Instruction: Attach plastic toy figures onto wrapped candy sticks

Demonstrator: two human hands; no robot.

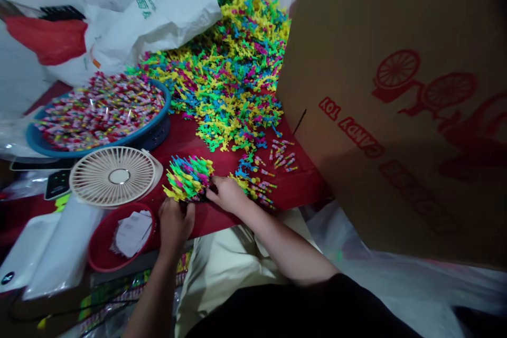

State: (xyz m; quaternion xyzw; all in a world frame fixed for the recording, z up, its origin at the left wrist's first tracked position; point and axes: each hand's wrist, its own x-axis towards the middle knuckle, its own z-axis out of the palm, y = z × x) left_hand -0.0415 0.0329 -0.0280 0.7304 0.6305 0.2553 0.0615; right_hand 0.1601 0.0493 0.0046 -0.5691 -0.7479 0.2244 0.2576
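Both my hands are at the front edge of the red tabletop [186,140]. My left hand [176,224] grips the underside of a dense bundle of multicoloured plastic toy pieces [188,178], and the fingers of my right hand [227,194] pinch its dark base from the right. Just beyond my right hand lie small candy sticks [259,189], some with colored pieces attached. A large heap of loose yellow, green, blue and pink plastic pieces [233,63] rises behind them. More sticks [283,154] lie scattered at the heap's near right.
A blue basin [164,96] of wrapped candies stands at the left, with a white fan [113,176] in front of it. A red basket [103,259] holds papers. A large printed cardboard box [376,90] stands at the right, and white sacks [158,10] lie behind the heap.
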